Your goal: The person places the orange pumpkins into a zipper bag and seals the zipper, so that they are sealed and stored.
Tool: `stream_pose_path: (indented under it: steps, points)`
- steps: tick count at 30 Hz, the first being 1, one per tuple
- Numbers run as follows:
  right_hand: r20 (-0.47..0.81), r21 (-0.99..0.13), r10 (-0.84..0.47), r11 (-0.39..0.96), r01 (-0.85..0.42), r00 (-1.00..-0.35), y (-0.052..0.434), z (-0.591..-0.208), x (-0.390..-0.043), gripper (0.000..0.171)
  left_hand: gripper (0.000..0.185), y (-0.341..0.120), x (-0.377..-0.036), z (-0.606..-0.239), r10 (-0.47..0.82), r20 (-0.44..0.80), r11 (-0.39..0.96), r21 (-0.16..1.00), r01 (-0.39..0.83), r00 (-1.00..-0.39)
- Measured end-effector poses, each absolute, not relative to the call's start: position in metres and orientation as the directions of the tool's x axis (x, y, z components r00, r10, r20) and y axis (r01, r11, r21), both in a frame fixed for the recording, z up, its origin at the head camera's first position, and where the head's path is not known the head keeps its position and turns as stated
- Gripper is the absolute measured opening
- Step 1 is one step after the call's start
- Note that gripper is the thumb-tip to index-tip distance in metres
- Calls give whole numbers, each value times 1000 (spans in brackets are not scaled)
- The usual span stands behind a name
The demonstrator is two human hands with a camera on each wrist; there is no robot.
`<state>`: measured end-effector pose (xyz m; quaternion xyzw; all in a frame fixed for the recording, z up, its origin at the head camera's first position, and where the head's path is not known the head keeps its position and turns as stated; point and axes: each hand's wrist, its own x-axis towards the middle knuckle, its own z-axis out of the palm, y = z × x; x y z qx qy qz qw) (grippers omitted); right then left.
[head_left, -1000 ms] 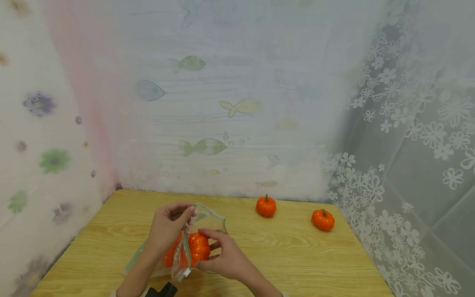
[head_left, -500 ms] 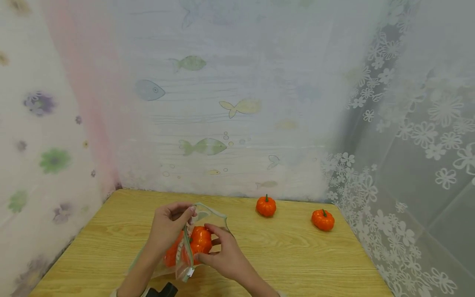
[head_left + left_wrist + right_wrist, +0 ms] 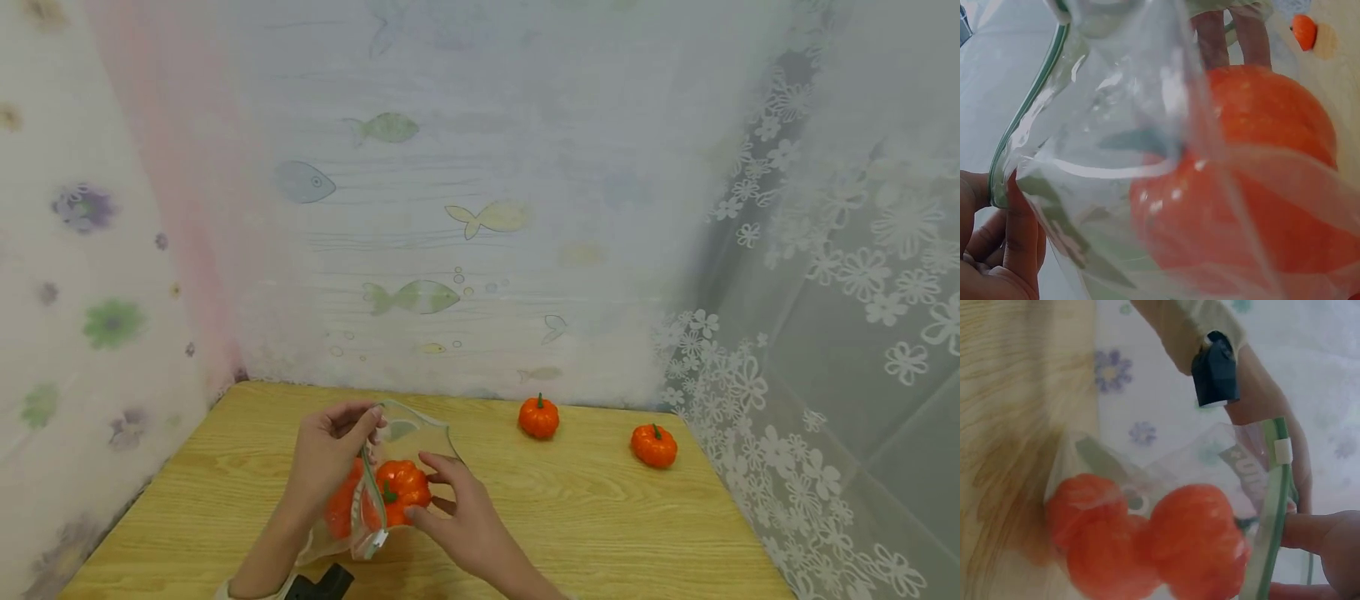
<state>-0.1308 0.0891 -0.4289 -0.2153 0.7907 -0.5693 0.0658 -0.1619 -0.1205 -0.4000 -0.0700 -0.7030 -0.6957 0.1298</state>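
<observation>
1. Left hand (image 3: 330, 454): grip pinches the zip rim of the bag (image 3: 390, 433), thumb against fingers, holding the mouth up and open. The left wrist view shows the green rim held at the fingertips (image 3: 1013, 231).
2. Right hand (image 3: 461, 521): fingers curled round a pumpkin (image 3: 403, 490) right at the bag mouth; fingertips and thumb touch its sides. Grip closed on it, not spread.
3. That pumpkin: at the rim, partly past the zip strip. Whether it is fully inside, I cannot tell; the right wrist view shows it just inside the green strip (image 3: 1272, 506), with the fingers at the strip.
4. Bag contents: at least two more orange pumpkins (image 3: 1085, 531) lie deeper in, pressed together, toward the closed end. Exact count is blurred.
5. Bag position: near-left part of the worktop (image 3: 600, 517), held off the surface at the mouth, lower end resting near the left wrist.
6. Outside the bag: two pumpkins on the worktop, one far centre (image 3: 538, 417), one far right (image 3: 654, 445), well apart from the hands and from each other.
7. Progress, judged: several pumpkins bagged, one going in, two left; the zip is not yet closed.
</observation>
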Motion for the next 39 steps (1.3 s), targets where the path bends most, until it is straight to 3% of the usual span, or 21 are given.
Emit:
stream_pose_path:
  steps: [4,8,13,17,24,30,39]
  points:
    - [207,-911,-398,255,-325,-894,94,-423,-124,49,27,-122,-162,-398,-103,277,1,961,278,-955]
    - [309,-914,-355,147,-379,-882,101,-421,-122,38,27,-124,-162,-398,-102,300,-38,952,305,-949]
    - [486,-868,-225,-8,-497,-845,112,-429,-130,23,27,-125,-163,-399,-102,314,-62,945,322,-944]
    - [563,-826,-103,-44,-562,-820,124,-442,-143,20,27,-126,-163,-399,-111,308,-60,947,316,-945]
    - [445,-895,47,33,-444,-894,146,-479,-170,19,27,-126,-162,-400,-132,296,-63,950,306,-946]
    - [305,-950,47,82,-301,-951,164,-511,-188,26,26,-127,-162,-400,-134,299,-81,947,311,-945]
    - [148,-982,105,137,-133,-983,192,-540,-214,28,26,-126,-162,-401,-147,305,-95,942,320,-941]
